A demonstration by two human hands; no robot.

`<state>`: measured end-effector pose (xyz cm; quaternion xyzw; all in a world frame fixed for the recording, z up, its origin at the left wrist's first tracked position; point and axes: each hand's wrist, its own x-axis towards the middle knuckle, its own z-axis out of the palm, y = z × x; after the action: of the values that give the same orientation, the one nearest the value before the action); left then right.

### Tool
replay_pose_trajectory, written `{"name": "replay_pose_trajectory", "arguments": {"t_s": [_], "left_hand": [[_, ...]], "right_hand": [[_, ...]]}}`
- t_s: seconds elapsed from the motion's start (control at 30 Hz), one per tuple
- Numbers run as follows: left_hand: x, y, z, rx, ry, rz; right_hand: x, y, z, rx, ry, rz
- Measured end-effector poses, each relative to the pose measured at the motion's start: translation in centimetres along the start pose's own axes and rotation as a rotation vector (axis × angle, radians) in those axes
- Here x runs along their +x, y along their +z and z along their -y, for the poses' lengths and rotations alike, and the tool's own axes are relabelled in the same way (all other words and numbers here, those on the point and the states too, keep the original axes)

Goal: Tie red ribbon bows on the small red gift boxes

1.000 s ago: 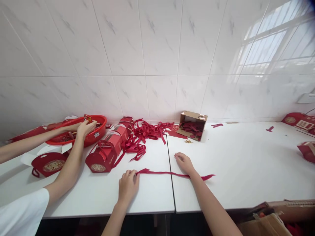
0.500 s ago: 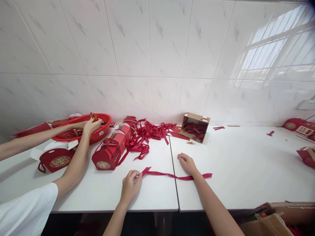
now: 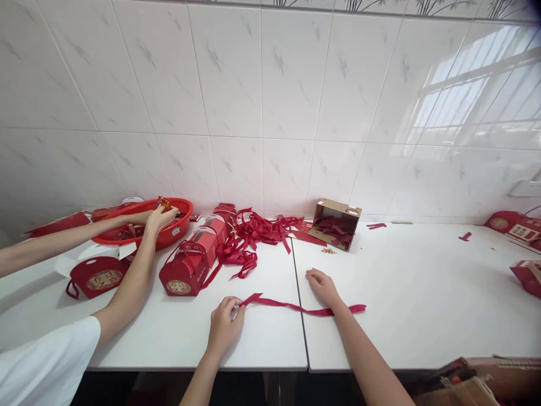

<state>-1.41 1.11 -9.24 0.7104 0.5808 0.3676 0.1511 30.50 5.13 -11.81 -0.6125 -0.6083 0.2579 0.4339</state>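
My left hand [image 3: 227, 324] pinches one end of a dark red ribbon [image 3: 279, 304], which lies stretched to the right across the white table. The ribbon runs beneath my right wrist, and its other tip shows beyond it. Resting on the tabletop past the ribbon, my right hand [image 3: 323, 286] has its fingers drawn together; anything between them is hidden. Up and to the left of my hands stands a row of red gift boxes [image 3: 185, 270] with ribbons around them. A heap of loose red ribbons [image 3: 266, 228] lies beside that row.
At left a co-worker's hands [image 3: 158, 217] hold a small wrapped packet over a red basin [image 3: 184, 224]. An open red box [image 3: 99, 276] stands before it. A cardboard box [image 3: 357, 217] with dark red pieces lies near small gold bits [image 3: 328, 251]. A carton [image 3: 499, 375] sits lower right.
The view has tilted up slightly, so everything sits a little lower. Both my hands and the ribbon stay nearly as they were. The co-worker's hands have barely shifted over the basin.
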Motion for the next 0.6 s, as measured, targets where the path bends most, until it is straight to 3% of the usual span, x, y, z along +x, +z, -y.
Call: {"name": "replay_pose_trajectory", "arguments": {"t_s": [0.23,0.47,0.6], "left_hand": [[0.0,-0.34,-0.47,-0.012,0.014,0.033],[-0.28,-0.36,-0.64,-0.121,0.055,-0.072],[-0.41,-0.49,-0.81,-0.184,0.038,0.021]], "right_hand": [[0.06,0.17,-0.25,-0.005,-0.007,-0.001],[0.12,0.15,-0.32,-0.008,-0.009,0.001],[0.07,0.18,-0.3,-0.011,-0.014,-0.001]]}}
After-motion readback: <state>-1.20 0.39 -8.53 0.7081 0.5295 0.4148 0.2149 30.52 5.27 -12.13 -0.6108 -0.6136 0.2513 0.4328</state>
